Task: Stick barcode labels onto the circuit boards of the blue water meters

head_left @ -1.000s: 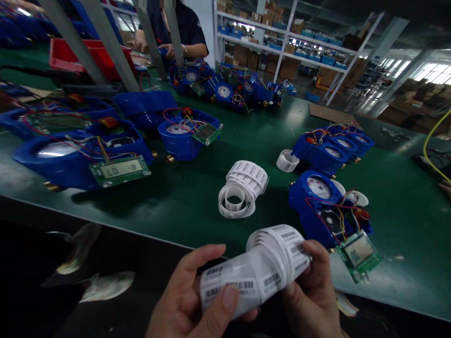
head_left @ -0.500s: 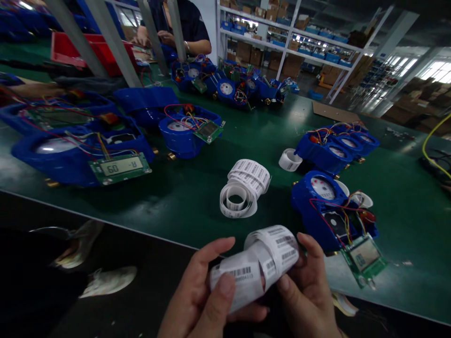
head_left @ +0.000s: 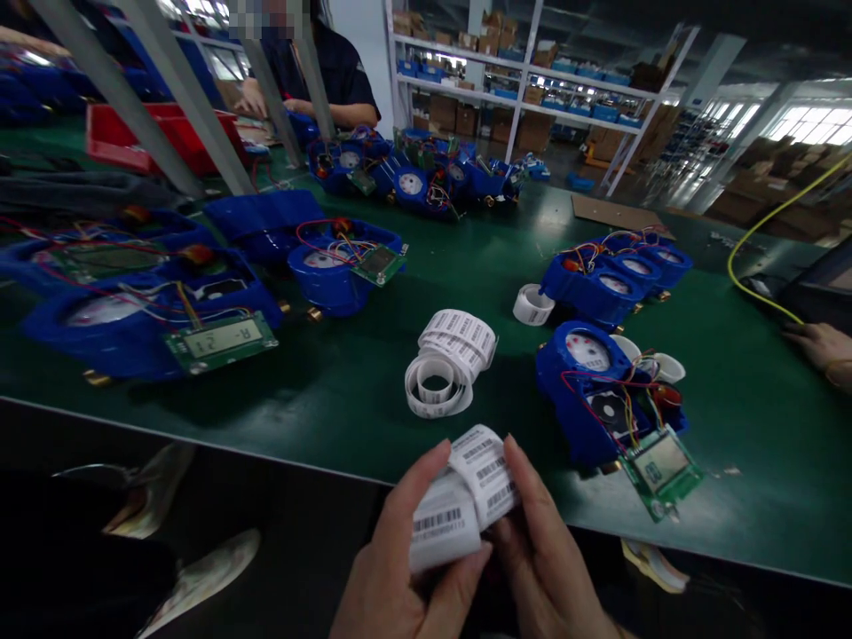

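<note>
- Okay, you've got a loosely wound roll of white paper barcode labels [head_left: 462, 497] up in both hands, by the near edge of the shiny green tabletop [head_left: 346, 390]. Treat that roll as the middle of the clock for everything below.
- Your left hand [head_left: 392, 568] grips the roll's 8 o'clock side, thumb low and index finger over the top. Your right hand [head_left: 552, 568] pinches the 3 o'clock end. Neither is letting go.
- Just off 12 o'clock, a pair of white coiled barcode-label rolls [head_left: 459, 342] lies together on the tabletop; can't tell if they're one strip. Near 1 o'clock there's a small white ring-shaped label roll [head_left: 532, 306].
- At 2 o'clock, a blue plastic meter body with a round white dial [head_left: 572, 399] has a green circuit board with a grey display [head_left: 662, 470] hanging out on wires. Toward 10 o'clock is another blue plastic meter with a lit display [head_left: 153, 311].
- My read on the step: you're handling and steadying the loose turns. Can't tell if that's winding or unwinding.
- Next move, I'd say, calls for light, even pressure at both ends, so the turns don't slide apart or crease.
</note>
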Motion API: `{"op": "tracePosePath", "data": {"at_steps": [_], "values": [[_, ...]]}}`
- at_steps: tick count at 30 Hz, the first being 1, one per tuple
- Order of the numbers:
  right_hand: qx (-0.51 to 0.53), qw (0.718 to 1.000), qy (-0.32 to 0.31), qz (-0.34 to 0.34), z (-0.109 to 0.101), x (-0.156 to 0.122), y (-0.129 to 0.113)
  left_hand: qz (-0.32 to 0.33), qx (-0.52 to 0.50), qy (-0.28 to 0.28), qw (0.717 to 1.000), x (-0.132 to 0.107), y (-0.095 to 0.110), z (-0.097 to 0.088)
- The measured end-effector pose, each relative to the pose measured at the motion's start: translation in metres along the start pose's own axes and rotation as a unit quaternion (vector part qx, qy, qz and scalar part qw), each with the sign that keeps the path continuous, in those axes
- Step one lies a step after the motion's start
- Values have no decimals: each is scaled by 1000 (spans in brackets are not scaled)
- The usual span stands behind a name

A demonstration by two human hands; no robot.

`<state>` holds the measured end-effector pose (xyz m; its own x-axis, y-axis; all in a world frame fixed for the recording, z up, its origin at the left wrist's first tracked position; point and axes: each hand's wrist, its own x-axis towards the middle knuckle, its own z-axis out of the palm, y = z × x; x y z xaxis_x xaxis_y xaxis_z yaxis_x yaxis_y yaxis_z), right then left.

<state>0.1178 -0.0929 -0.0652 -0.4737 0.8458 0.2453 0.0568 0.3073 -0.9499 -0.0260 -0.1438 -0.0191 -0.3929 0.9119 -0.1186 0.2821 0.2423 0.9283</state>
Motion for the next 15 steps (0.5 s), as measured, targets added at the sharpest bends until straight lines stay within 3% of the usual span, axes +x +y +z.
{"op": "tracePosePath", "data": {"at_steps": [5,10,15], "values": [[-104,993,2,-56,-2,-3,-2,37,43,70,996,-1,7,6],[-213,963,94,-136,-21,-6,-18,122,106,39,986,0,0,2],[-260,937,52,-230,-33,11,-46,209,219,52,952,2,-5,-4]]}}
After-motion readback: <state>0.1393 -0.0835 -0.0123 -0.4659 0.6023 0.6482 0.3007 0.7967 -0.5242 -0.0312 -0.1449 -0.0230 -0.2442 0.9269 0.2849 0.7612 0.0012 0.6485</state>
